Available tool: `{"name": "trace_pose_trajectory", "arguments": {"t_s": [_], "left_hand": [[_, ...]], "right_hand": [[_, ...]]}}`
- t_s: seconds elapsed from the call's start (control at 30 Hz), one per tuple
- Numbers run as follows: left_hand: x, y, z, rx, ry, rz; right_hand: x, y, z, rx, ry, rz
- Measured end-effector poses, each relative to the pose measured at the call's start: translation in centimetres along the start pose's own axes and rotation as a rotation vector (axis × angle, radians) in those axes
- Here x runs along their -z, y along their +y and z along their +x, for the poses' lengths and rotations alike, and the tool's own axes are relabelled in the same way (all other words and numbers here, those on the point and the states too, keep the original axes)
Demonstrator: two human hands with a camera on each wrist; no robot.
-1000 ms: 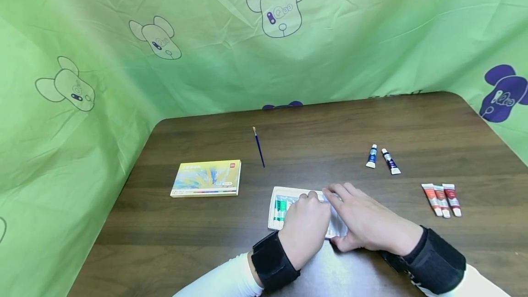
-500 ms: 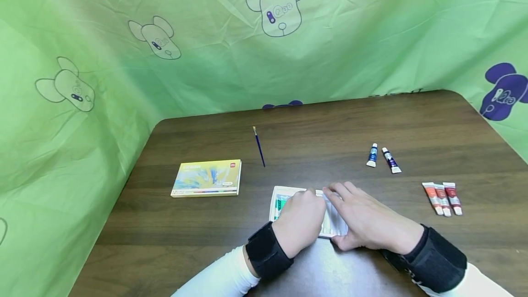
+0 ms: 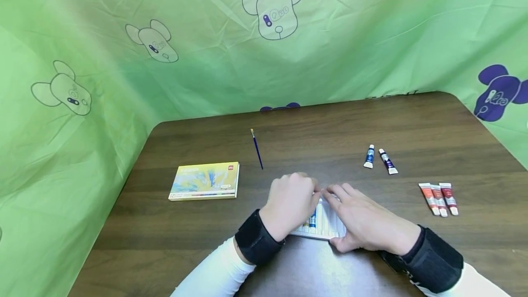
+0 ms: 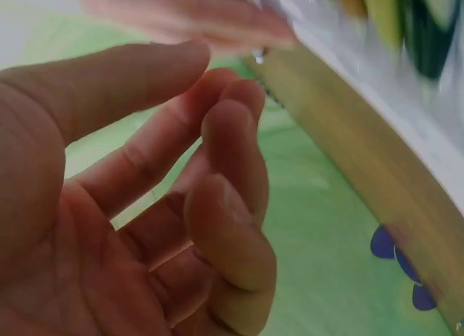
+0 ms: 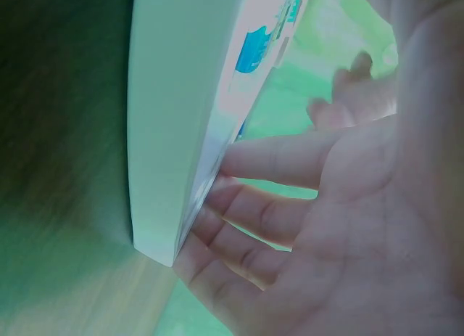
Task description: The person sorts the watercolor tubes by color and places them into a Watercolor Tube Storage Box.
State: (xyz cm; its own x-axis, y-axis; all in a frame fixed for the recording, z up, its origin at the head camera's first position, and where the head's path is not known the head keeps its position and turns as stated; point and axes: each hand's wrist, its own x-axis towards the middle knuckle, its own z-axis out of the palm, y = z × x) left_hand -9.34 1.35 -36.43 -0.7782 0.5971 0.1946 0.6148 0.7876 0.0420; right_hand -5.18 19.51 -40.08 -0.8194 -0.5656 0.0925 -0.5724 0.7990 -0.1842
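Observation:
A white paint tray (image 3: 330, 224) lies near the table's front, its left part hidden by my left hand (image 3: 290, 201). A blue paint tube (image 3: 312, 220) shows in the tray beside bare slots on the right. My right hand (image 3: 365, 219) holds the tray's right end, fingertips at the far edge and thumb at the near edge. In the right wrist view its fingers lie along the tray's wall (image 5: 170, 133). My left hand hovers over the tray with fingers bent, close to the right fingertips. In the left wrist view its thumb and index tips nearly meet, nothing visible between them.
A yellow box (image 3: 204, 181) lies to the left, and a thin paintbrush (image 3: 256, 149) farther back. Two blue-toned tubes (image 3: 369, 156) lie at the back right. Three red and orange tubes (image 3: 438, 199) lie side by side nearer the right edge. A green cloth (image 3: 198, 72) hangs behind the table.
My left hand has moved left and then away from me, uncovering a blue tube in the tray while covering the left end. My right hand keeps its hold on the tray.

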Motion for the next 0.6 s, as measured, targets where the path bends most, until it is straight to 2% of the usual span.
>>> {"name": "trace_pose_trajectory", "arguments": {"t_s": [0.1,0.23,0.43,0.6], "left_hand": [[0.5,-0.7,0.8,0.005,-0.004,-0.052],[0.4,-1.7,1.8,-0.023,-0.029,-0.115],[-0.1,-2.9,3.5,-0.122,-0.119,-0.183],[-0.6,-3.5,5.0,-0.226,-0.166,-0.183]], "right_hand": [[0.2,0.0,0.0,-0.017,-0.028,0.004],[0.3,0.0,0.0,-0.024,-0.047,-0.002],[0.2,0.0,0.0,-0.012,-0.038,-0.015],[0.1,-0.1,0.0,-0.014,-0.037,-0.017]]}}
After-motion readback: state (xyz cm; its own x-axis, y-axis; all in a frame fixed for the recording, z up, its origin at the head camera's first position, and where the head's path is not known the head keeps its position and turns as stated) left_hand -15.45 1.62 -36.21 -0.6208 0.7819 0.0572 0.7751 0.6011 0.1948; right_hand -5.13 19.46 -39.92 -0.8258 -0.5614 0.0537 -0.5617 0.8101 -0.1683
